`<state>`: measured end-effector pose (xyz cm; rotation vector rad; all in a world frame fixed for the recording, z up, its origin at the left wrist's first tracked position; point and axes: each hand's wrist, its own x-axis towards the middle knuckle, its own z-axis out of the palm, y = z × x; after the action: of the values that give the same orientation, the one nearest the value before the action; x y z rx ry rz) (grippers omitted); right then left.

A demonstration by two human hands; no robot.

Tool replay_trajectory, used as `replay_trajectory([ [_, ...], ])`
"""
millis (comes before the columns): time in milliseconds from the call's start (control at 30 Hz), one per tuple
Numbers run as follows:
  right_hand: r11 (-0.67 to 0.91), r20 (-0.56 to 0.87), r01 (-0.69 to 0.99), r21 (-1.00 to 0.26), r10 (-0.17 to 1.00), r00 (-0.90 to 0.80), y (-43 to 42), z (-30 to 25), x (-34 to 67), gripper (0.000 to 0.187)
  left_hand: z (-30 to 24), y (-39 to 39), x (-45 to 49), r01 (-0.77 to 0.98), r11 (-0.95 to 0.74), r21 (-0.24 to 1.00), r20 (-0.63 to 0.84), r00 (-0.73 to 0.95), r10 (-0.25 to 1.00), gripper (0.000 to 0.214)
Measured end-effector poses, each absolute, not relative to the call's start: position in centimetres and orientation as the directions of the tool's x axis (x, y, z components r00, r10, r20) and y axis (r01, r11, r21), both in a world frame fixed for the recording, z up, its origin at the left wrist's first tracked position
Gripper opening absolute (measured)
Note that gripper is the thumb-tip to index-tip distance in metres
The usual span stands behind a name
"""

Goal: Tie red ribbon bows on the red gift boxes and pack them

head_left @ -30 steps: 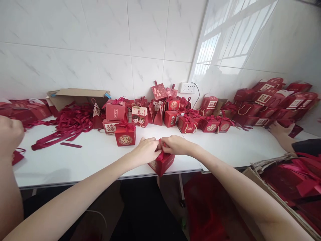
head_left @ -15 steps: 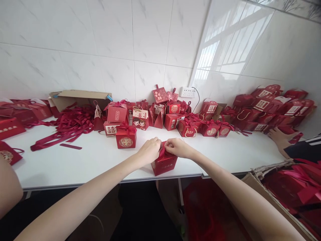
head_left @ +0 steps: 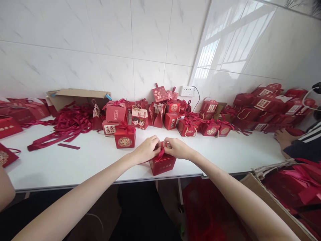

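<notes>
A red gift box [head_left: 163, 165] stands upright at the table's front edge, between my two hands. Dark red ribbon [head_left: 161, 153] runs over its top, partly hidden by my fingers. My left hand [head_left: 149, 148] is closed, pinching the ribbon at the box's upper left. From the other side my right hand [head_left: 175, 148] pinches the ribbon too, its fingertips close to those of the left. To the left stands a finished-looking red box [head_left: 125, 138] with a gold round print and a ribbon bow on top.
Loose ribbons [head_left: 71, 125] lie heaped before an open cardboard box [head_left: 79, 94] at the left. Red gift boxes [head_left: 188, 127] line the wall, with a tall pile [head_left: 271, 103] at the right. A carton of boxes [head_left: 273, 201] is at lower right; another person's hand [head_left: 286, 138] rests beyond it.
My hands have drawn the ribbon tighter together over the box, and a loop or knot now shows between the fingertips. The other person's hand at the right has shifted slightly.
</notes>
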<state>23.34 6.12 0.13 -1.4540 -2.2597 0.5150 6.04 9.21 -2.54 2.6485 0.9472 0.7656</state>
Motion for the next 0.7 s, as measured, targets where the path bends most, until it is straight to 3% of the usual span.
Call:
replay_trajectory([
  [133,0.412,0.157,0.751,-0.516,0.908,-0.389,6.2,-0.1,23.4,0.011,-2.0,9.1,5.8,0.531,-0.783,0.324,0.390,0.679,0.621,0.010],
  [333,0.391,0.175,0.760,-0.519,0.919,-0.353,6.0,-0.1,22.7,0.012,-0.6,8.4,5.2,0.600,-0.791,0.118,0.312,0.734,0.603,0.012],
  [533,0.413,0.189,0.765,-0.494,0.910,-0.370,6.0,-0.2,21.9,0.010,-0.7,8.2,4.9,0.622,-0.765,0.165,0.298,0.709,0.640,0.011],
  [700,0.440,0.199,0.776,-0.452,0.898,-0.394,6.0,-0.1,21.6,0.009,-1.0,8.0,4.5,0.655,-0.745,0.126,0.320,0.684,0.655,0.011],
])
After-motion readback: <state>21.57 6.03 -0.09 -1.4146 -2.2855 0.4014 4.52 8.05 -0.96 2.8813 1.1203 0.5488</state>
